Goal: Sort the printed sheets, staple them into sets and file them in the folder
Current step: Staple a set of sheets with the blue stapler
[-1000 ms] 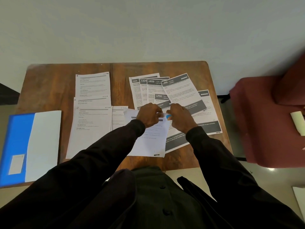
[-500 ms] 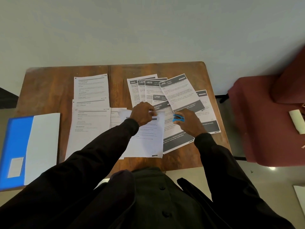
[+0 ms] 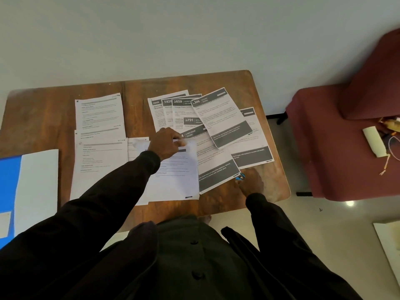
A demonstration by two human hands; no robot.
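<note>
Stapling step: left hand point(image 3: 168, 144) pinching top corner of plain sheet set point(image 3: 177, 169), centre of table point(image 3: 54, 118); right hand point(image 3: 252, 184) blurred at blue stapler point(image 3: 240, 176) near front-right edge, cannot tell whether gripping. Next, likely: carrying set left to folder point(image 3: 8, 169).

1. A table point(image 3: 43, 118) carries everything; a folder point(image 3: 32, 187) lies at its near left corner.
2. Overlapping left sheets point(image 3: 99, 152) lie right of the folder.
3. The centre sheets point(image 3: 177, 176) lie near the middle, and the left hand point(image 3: 167, 144) pinches their far edge.
4. Fanned sheets point(image 3: 220, 118) spread across the table's right half.
5. The right hand point(image 3: 253, 182) holds a stapler point(image 3: 240, 176) on the table at near right, just beside the fan's nearest corner.
6. A chair point(image 3: 320, 137) stands right of the table.
</note>
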